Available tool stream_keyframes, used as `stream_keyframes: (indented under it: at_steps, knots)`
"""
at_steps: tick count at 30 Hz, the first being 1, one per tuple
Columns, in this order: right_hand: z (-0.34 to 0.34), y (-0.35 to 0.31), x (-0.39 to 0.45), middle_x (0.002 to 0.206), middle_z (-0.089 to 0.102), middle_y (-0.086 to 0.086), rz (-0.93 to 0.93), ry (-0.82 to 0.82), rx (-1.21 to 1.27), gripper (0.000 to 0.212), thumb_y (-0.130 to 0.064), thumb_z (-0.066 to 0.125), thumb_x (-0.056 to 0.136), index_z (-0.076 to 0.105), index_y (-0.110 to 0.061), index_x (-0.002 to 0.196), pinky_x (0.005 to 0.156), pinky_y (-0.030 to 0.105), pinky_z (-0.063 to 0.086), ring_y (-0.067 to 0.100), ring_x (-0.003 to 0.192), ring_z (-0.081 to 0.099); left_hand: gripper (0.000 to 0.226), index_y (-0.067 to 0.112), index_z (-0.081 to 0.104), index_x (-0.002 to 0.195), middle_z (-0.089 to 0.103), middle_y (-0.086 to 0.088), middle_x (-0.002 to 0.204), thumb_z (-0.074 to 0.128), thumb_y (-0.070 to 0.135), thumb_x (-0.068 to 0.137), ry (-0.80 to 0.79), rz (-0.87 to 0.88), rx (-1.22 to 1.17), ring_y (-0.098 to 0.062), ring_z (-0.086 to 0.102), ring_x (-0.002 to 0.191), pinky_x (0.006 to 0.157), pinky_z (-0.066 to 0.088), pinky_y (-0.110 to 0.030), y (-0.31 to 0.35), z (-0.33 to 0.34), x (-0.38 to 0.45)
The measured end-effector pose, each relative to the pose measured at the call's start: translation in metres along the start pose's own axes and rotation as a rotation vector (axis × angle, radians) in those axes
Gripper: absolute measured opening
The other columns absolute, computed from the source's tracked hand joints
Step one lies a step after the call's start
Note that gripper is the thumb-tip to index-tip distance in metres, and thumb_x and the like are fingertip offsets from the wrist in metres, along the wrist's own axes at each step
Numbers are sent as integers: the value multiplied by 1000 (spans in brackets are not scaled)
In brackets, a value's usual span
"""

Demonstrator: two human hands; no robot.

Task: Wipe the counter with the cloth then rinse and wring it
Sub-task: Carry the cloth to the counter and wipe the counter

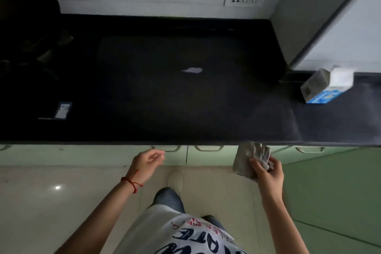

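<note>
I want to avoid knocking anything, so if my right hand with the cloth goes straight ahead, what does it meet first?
Probably the counter's front edge: the right hand holds the cloth just below it. Beyond, bare counter; the carton sits off right. Depth is unclear.

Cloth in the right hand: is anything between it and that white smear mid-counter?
Nothing visible does. The cloth is held by the right hand just below the counter edge; dark bare surface lies between it and the white smear. The carton stands off right.
</note>
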State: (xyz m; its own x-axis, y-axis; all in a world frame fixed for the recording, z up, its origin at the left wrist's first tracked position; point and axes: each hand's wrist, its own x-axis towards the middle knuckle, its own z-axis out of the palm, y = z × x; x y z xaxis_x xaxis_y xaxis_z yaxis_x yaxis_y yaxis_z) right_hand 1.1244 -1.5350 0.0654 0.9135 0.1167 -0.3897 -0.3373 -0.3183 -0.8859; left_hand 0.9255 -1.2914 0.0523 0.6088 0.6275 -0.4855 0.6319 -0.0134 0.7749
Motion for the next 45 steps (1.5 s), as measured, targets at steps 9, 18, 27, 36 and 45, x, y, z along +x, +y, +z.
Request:
stream_keyframes:
  at_steps: [9,18,27,36,45]
  knots:
    - [104,-81,66,104,62,12,-54,-101,25,35,-13,70,77,49,-17,105,72,41,56,22,88,62,29,6,60,116,64,-11,115,57,12,88,200,310,224,-20,59,105,86,48,-27,66,-44,108]
    - [179,-127,151,106,61,3,-100,-212,-83,40,-22,71,75,46,-23,105,66,22,51,12,86,61,51,14,41,136,36,-10,150,51,31,89,266,304,738,-27,30,139,110,30,-47,81,-30,194]
    - [196,-120,185,123,41,11,-289,-265,-610,65,-34,58,83,26,-46,138,75,30,40,27,94,54,59,20,26,143,23,-7,156,35,43,90,200,179,937,-26,19,144,114,18,-51,63,-25,214]
    - [256,-142,226,126,37,17,-508,-337,-836,57,-39,56,87,33,-29,138,82,43,50,34,113,47,59,20,34,140,35,-7,151,33,46,87,241,186,946,-28,31,139,110,25,-51,65,-23,216]
    - [249,-117,192,119,42,15,-659,-493,-914,50,-39,54,87,40,-27,134,71,41,50,36,103,53,58,19,35,139,34,-8,151,36,44,86,251,188,928,-28,31,139,111,23,-50,66,-23,215]
